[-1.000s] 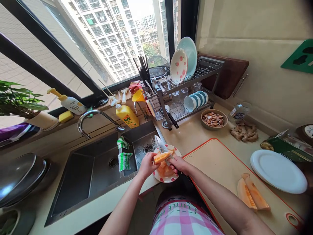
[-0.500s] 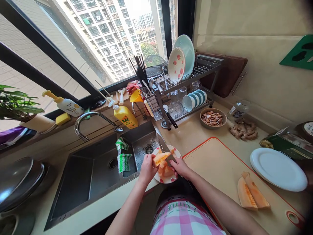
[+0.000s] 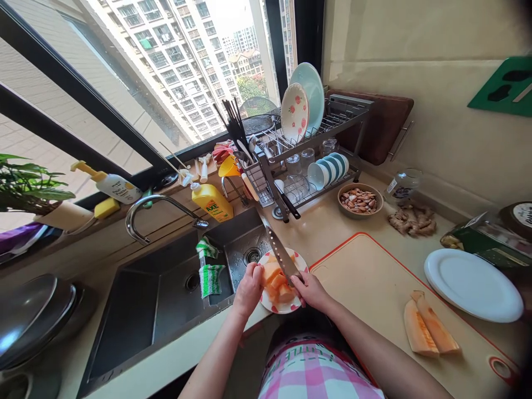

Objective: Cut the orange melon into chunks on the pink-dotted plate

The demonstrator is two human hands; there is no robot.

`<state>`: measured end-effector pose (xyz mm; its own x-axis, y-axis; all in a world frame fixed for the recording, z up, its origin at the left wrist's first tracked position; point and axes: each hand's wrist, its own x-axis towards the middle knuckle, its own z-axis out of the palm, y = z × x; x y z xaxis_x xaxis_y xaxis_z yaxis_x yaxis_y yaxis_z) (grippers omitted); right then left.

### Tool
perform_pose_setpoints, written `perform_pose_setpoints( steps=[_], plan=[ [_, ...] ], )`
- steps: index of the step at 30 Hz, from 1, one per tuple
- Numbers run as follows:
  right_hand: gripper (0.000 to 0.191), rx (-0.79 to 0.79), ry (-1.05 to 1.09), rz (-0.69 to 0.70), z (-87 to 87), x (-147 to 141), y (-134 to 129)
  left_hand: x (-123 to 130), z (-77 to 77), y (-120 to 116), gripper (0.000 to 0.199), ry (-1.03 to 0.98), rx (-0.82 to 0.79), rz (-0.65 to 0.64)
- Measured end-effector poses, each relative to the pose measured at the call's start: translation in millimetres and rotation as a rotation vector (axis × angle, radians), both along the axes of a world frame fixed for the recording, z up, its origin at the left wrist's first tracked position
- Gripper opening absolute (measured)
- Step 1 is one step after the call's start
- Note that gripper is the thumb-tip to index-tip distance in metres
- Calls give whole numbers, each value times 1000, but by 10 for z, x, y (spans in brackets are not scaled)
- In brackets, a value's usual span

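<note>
My right hand (image 3: 310,288) is closed round the handle of a knife (image 3: 281,252), whose long blade with a row of holes points up and left over a plate. The plate (image 3: 298,259) has a red-and-white patterned rim and bears several orange melon pieces (image 3: 279,285). At the plate's left edge, my left hand (image 3: 250,288) has its fingers closed on a melon piece (image 3: 271,270), partly hidden by the fingers. Two melon wedges (image 3: 428,327) lie on the cutting board (image 3: 357,277) at the right.
A double sink (image 3: 174,277) with a green-striped cloth (image 3: 211,280) lies left of the plate. Behind stand a yellow bottle (image 3: 213,203) and a dish rack (image 3: 324,136). A bowl of nuts (image 3: 361,200), ginger (image 3: 412,220) and a white plate (image 3: 474,284) are at the right.
The melon piece in my left hand has tilted and now sits lower, against the pieces on the plate. The knife blade has come away from it, over the plate's right part.
</note>
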<state>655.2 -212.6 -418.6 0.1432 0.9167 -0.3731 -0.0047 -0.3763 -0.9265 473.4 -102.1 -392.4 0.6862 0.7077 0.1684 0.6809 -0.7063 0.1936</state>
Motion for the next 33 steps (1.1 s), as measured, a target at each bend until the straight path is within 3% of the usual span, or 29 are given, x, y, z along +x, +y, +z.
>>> perform_pose_setpoints(
  steps=[4, 15, 27, 33],
  plan=[
    [30, 5, 20, 98, 16, -1, -33, 21, 56, -6, 34, -86, -11, -8],
    [28, -40, -39, 62, 20, -18, -69, 17, 169, 11, 38, -228, -191, 26],
    [26, -201, -60, 29, -50, -9, -134, -54, 162, 79, 31, -292, -216, 118],
    [28, -175, -53, 76, -19, -28, -142, -115, 43, 81, 32, -458, -506, 297]
  ],
)
